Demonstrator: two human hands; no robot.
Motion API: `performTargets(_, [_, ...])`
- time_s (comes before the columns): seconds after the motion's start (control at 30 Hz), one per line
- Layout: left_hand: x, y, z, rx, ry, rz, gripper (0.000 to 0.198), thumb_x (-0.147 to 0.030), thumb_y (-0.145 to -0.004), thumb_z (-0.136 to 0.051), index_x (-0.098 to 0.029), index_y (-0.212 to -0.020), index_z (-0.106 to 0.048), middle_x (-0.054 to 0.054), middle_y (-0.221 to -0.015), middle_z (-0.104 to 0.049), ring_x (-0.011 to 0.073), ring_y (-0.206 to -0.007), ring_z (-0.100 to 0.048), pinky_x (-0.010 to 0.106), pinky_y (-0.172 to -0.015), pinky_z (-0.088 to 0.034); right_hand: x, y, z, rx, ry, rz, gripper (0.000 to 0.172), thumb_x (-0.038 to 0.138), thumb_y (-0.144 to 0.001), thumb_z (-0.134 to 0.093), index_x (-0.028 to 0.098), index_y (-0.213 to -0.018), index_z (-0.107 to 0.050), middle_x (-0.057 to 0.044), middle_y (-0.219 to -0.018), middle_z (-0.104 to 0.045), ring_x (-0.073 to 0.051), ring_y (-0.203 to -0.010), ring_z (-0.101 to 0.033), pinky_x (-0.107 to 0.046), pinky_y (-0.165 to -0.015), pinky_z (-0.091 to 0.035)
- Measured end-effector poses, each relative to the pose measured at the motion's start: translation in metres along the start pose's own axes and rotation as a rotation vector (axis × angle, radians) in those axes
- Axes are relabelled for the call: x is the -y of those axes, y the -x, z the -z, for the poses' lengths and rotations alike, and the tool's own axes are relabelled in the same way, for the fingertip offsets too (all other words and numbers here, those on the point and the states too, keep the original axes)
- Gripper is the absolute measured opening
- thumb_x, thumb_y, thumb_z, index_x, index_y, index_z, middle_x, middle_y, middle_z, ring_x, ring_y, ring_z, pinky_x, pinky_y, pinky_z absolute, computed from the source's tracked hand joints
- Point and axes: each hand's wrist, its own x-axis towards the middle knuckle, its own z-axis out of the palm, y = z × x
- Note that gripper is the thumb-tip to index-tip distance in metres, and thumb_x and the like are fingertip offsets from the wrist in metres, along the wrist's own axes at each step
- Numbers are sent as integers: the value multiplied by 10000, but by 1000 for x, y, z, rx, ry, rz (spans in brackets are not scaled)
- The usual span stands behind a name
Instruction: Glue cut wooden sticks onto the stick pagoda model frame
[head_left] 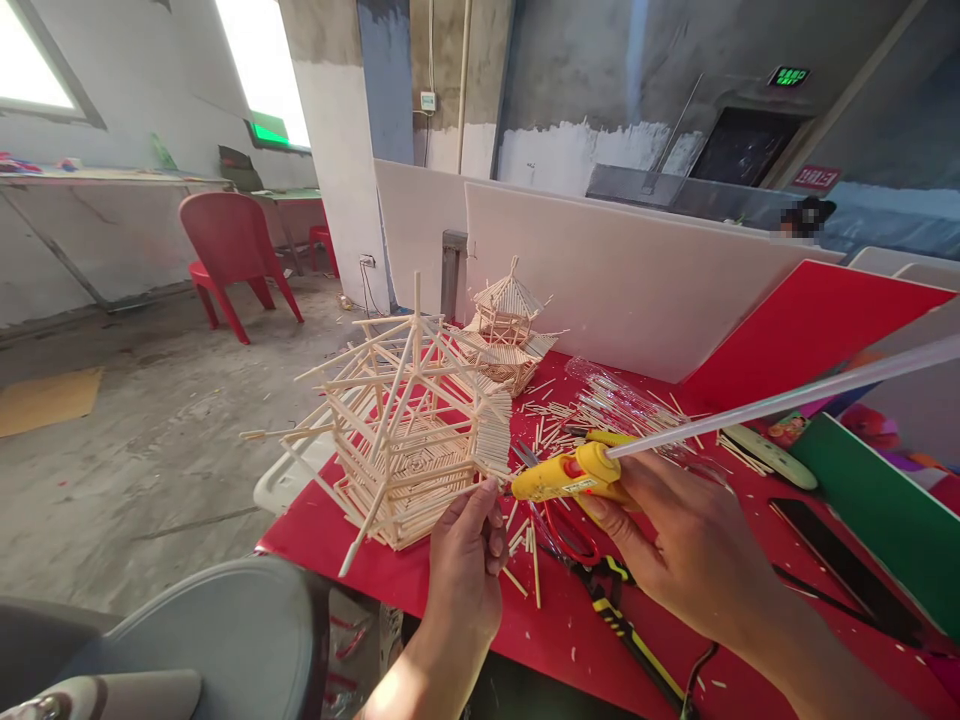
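Observation:
My right hand [690, 540] is wrapped round a yellow hot glue gun [566, 472], with a long clear glue stick [780, 402] running out of its back. The gun's nozzle points left and comes close to my left fingertips. My left hand [466, 550] pinches a thin wooden stick by the lower right corner of a stick-built pavilion frame [405, 480]; whether that stick is part of the frame I cannot tell. On the frame's right side, one roof panel [493, 430] is covered with sticks laid side by side. Bare roof ribs show elsewhere.
Behind stands another stick pagoda [510, 310] with covered roofs. Loose sticks [551, 425] litter the red tabletop [540, 640]. Red-handled scissors [570, 535] and black-and-yellow pliers [626, 630] lie below the glue gun. A grey round stool [217, 640] stands at lower left.

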Motion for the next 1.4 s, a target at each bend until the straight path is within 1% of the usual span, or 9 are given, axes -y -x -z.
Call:
performTargets(0.1, [1, 0, 0, 6, 29, 14, 340, -303, -561, -863, -168, -643, -562, -71, -520, -499, 32, -375, -343, 164, -336, -191, -1, 1, 1, -14, 2, -8, 176, 301, -987, -519, 184, -1100, -586, -58, -948, -669, -185, -840, -657, -289, -702, -503])
performTargets(0.17, [1, 1, 0, 7, 30, 14, 321, -288, -569, -853, -168, -639, -564, -67, -520, -502, 31, -377, -343, 164, -339, -194, -1, 2, 1, -20, 9, -20, 185, 308, -984, -525, 184, -1107, -586, -56, -940, -669, -188, -836, -656, -290, -687, -499])
performTargets(0.3, [0, 3, 0, 4, 4, -4, 321, -298, -583, -840, -165, -605, -549, -62, -512, -496, 30, -382, -343, 163, -343, -205, -2, 3, 0, -14, -8, -40, 185, 327, -981, -526, 184, -1078, -590, -57, -932, -666, -197, -810, -652, -298, -641, -485])
performTargets(0.47, [-2, 6, -3, -10, -30, -42, 337, -306, -560, -860, -166, -625, -561, -64, -527, -508, 29, -386, -339, 162, -341, -205, -2, 4, -2, -3, -19, -42, 191, 331, -990, -502, 181, -1071, -589, -63, -919, -657, -196, -786, -645, -298, -628, -478])
performTargets(0.73, [-2, 5, -6, -30, -24, -43, 365, -327, -555, -868, -165, -623, -548, -65, -529, -498, 30, -391, -338, 162, -338, -214, -3, 4, -5, -6, -36, -34, 184, 319, -1000, -485, 180, -1091, -564, -59, -911, -649, -181, -756, -635, -289, -622, -481])
performTargets(0.97, [-2, 7, -6, -20, -16, -45, 369, -336, -588, -857, -166, -611, -530, -63, -531, -499, 27, -391, -335, 162, -342, -215, -2, 1, -8, 1, -20, -33, 201, 320, -1000, -480, 179, -1112, -569, -89, -973, -673, -205, -834, -663, -298, -644, -515])
performTargets(1.17, [-2, 6, -6, -20, 0, -42, 384, -335, -580, -870, -164, -614, -529, -66, -520, -499, 23, -385, -331, 156, -339, -208, -1, 1, -10, -32, 18, -21, 191, 307, -998, -480, 179, -1094, -584, -101, -996, -685, -208, -844, -677, -308, -674, -534])
performTargets(1.23, [-1, 5, -6, -24, 7, -41, 391, -336, -572, -877, -164, -617, -529, -67, -517, -501, 22, -380, -331, 153, -335, -202, -1, 1, -10, -34, 23, -18, 178, 304, -997, -482, 181, -1080, -581, -98, -988, -683, -205, -832, -673, -307, -678, -532])
performTargets(1.4, [0, 5, -5, -28, 31, -38, 402, -329, -552, -893, -166, -638, -536, -72, -511, -505, 17, -367, -321, 147, -326, -192, -2, 2, -7, -7, -11, -19, 199, 325, -997, -489, 178, -1096, -578, -73, -925, -672, -194, -776, -658, -297, -631, -508])
